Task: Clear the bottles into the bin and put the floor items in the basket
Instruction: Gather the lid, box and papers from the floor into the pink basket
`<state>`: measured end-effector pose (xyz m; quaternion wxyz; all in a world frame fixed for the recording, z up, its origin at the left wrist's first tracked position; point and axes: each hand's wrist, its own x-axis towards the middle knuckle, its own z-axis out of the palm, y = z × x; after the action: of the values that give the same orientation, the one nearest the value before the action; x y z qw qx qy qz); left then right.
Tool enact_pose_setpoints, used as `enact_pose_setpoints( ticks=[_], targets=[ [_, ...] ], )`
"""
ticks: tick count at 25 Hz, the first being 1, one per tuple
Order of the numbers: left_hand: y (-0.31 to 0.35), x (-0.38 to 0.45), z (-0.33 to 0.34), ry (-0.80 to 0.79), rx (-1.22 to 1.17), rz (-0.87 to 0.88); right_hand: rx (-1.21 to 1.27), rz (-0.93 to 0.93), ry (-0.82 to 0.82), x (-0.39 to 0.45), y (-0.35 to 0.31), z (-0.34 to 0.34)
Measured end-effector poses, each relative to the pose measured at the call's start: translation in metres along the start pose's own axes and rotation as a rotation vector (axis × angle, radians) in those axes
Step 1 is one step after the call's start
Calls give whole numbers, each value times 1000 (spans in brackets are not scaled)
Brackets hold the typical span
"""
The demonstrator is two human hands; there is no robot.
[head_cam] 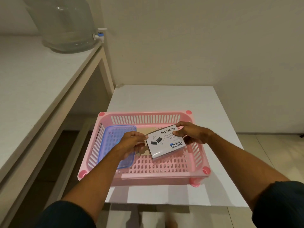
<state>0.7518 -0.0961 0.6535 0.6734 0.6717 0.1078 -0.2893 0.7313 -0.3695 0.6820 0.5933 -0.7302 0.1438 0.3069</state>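
The box is a small printed carton marked as binder clips, held just above the floor of the pink basket. If it is full of steel clips it will likely be heavy for its size; the card looks stiff enough to keep its shape, smooth but not slippery, and unlikely to break. Its short ends look like the best places to take hold, which is where both hands have it.

The left hand pinches the box's near-left corner between thumb and fingertips, the other fingers curled beneath. The right hand grips the far-right end, thumb on the printed face and fingers wrapped round the edge.

Under the left hand lies a blue lid, and between the hands, beneath the box, a brown card. The basket stands on a white desk.
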Motion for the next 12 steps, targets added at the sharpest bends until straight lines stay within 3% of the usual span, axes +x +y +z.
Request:
enact_pose_setpoints(
  ticks=[6, 12],
  targets=[
    [-5, 4, 2, 35, 81, 41, -72, 60, -43, -7, 13, 7],
    [-13, 8, 0, 31, 132, 40, -99, 92, 21, -10, 18, 18]
  ],
)
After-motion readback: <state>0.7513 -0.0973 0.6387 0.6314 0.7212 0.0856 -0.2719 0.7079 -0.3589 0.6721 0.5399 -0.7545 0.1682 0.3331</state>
